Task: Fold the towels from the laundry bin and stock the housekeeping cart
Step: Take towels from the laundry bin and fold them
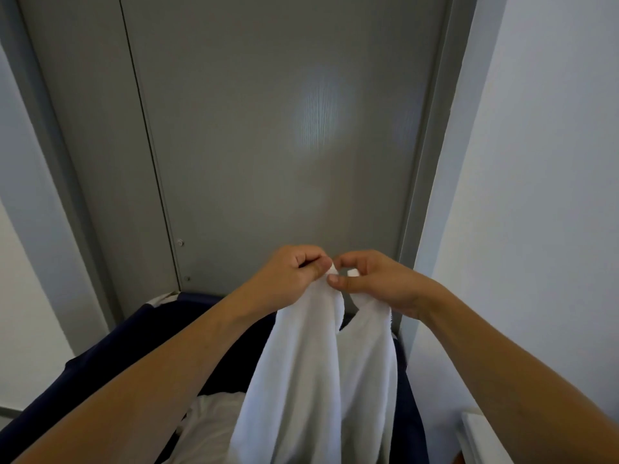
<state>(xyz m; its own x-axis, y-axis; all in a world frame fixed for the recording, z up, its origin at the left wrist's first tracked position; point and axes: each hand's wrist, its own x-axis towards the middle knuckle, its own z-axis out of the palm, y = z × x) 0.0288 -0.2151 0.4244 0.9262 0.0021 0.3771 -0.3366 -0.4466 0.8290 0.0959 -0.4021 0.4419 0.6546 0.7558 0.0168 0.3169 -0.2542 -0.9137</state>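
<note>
A white towel (318, 373) hangs in two long folds from both my hands, raised in front of a grey door. My left hand (294, 276) pinches one top corner between thumb and curled fingers. Right beside it, almost touching, my right hand (371, 279) pinches the other corner. The towel drops down over a dark navy laundry bin (140, 333), where more white linen (211, 420) lies inside. The towel's lower end is cut off by the frame edge.
The grey door (268, 128) with its frame fills the view ahead, close behind the bin. White walls (536, 162) stand on both sides. A white edge of some furniture (479, 437) shows at the lower right.
</note>
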